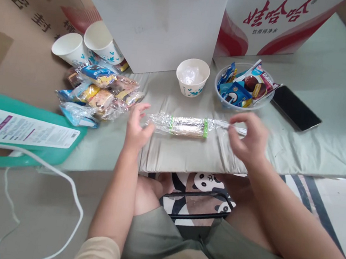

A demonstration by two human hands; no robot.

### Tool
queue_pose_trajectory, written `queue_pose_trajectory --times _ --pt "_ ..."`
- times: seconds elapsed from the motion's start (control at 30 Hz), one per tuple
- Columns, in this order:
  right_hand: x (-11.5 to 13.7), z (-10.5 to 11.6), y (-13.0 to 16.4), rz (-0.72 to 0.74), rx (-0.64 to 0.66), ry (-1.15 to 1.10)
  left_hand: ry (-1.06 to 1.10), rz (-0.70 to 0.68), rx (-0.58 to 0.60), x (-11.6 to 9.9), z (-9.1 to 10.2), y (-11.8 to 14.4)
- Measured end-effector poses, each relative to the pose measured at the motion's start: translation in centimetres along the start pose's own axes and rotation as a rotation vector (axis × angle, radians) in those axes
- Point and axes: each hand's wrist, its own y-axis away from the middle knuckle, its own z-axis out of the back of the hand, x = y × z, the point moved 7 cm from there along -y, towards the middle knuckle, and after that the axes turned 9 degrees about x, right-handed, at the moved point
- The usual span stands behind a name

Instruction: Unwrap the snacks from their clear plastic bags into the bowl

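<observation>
On the cloth-covered table in front of me lies a packaged snack (189,126), silvery with green bands at both ends. Clear plastic wrap (160,121) stretches out crinkled from each side of it. My left hand (138,126) is beside the wrap's left end, thumb and fingers apart. At the other end, my right hand (250,138) pinches the wrap between thumb and forefinger. A thin white strip shows beneath those fingers; what it is I cannot tell.
Behind the snack stand a paper cup (192,78) holding clear plastic and a bowl (242,106) of wrapped snacks. A phone (297,107) lies to the right. Bagged snacks (101,95), two paper cups (71,49) and a teal package (28,128) occupy the left; boxes (157,26) line the back.
</observation>
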Motion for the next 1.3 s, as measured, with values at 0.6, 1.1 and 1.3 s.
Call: queue_pose_trajectory --times 0.6,1.1,1.3 --pt "3.6 0.7 -7.2 -0.072 0.02 0.252 -0.042 0.145 -0.119 0.0 0.1 -1.9" --pt "2.7 -6.1 -3.9 0.017 0.496 0.309 -0.164 0.099 0.191 0.4 -2.2 -1.0" --pt "6.9 -3.6 0.6 0.46 0.3 0.256 0.111 0.206 -0.049 0.7 -0.6 -1.0"
